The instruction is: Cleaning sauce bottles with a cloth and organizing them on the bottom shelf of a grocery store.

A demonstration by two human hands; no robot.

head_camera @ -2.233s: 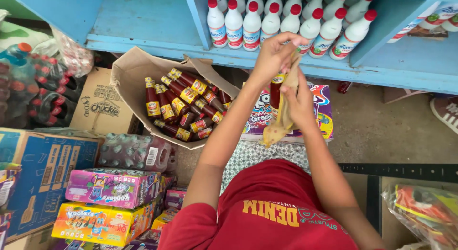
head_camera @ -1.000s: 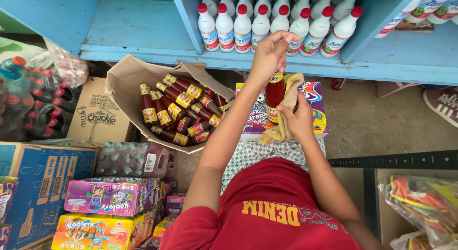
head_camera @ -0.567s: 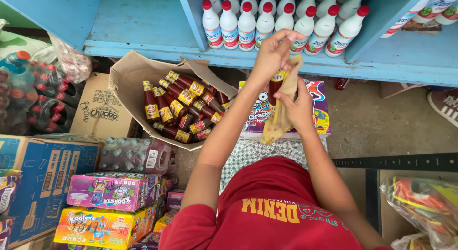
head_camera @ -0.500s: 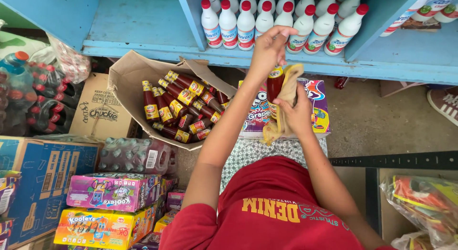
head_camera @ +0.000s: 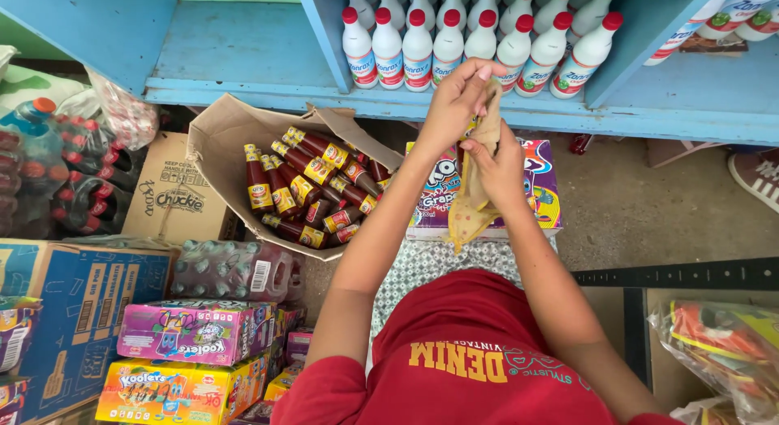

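Fingers (head_camera: 477,74) of the left hand (head_camera: 450,108) pinch the top of a tan cloth (head_camera: 477,177); the right hand (head_camera: 499,167) clenches its middle, held above a purple carton (head_camera: 542,189). Whatever the cloth wraps is almost hidden between the palms. Beside them a torn box (head_camera: 219,141) holds brown bottles (head_camera: 304,185), partly buried. White bottles (head_camera: 454,43) on the blue shelf (head_camera: 235,56) are cut off above.

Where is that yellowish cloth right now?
In the head view, the yellowish cloth is right of centre, gripped between the left hand and right hand, just below the white bottles on the blue shelf.
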